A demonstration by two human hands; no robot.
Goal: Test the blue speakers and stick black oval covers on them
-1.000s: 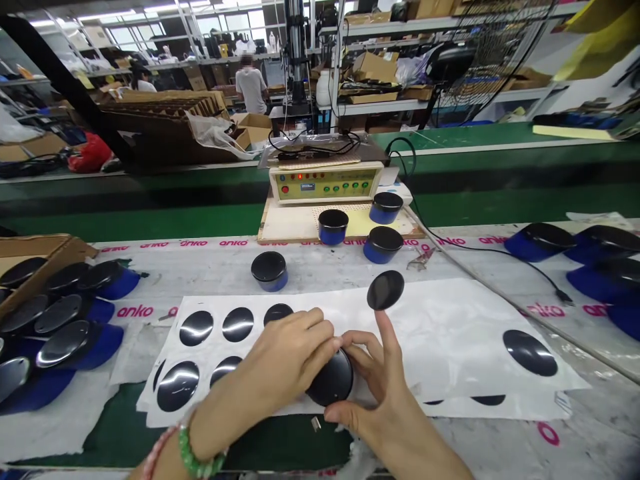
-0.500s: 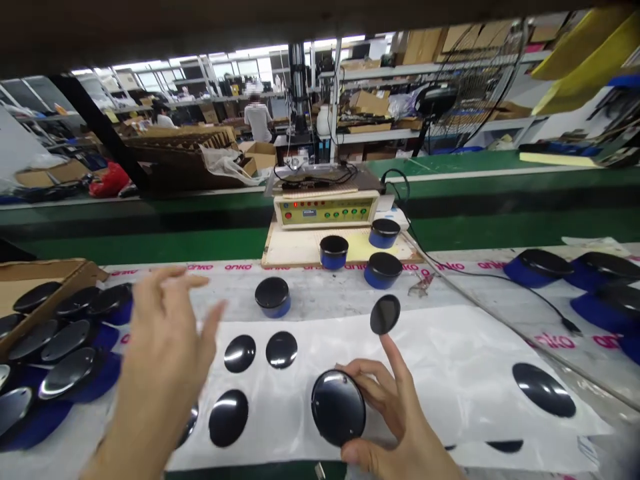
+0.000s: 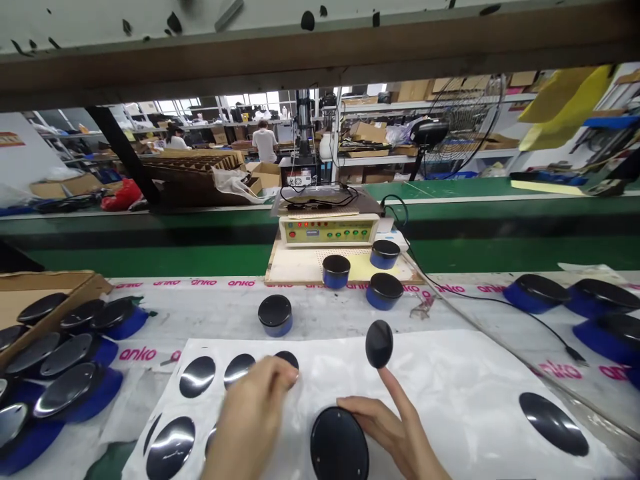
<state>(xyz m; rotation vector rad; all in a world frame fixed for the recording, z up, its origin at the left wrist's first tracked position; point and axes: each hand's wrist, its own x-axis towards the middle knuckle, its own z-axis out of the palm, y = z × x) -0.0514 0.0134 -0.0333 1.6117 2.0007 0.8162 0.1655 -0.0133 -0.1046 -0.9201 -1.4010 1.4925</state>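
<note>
My right hand grips a round black-topped piece, its dark face turned toward me. On the tip of that hand's raised index finger stands a thin black disc. My left hand, slightly blurred, has thumb and fingers pinched at the edge of another black disc on the white sheet; the hand covers part of it. More black discs lie on the sheet, such as one disc at the upper left and a larger one below it.
Blue cups with black tops stand ahead, one cup nearest the sheet. More fill the left side by a cardboard box and the right edge. A control box sits at the back. A cable crosses the right side.
My left hand has moved right, from raised and spread over the sheet's left side to a pinch at a disc. My right hand keeps its hold. The view has tilted up.
</note>
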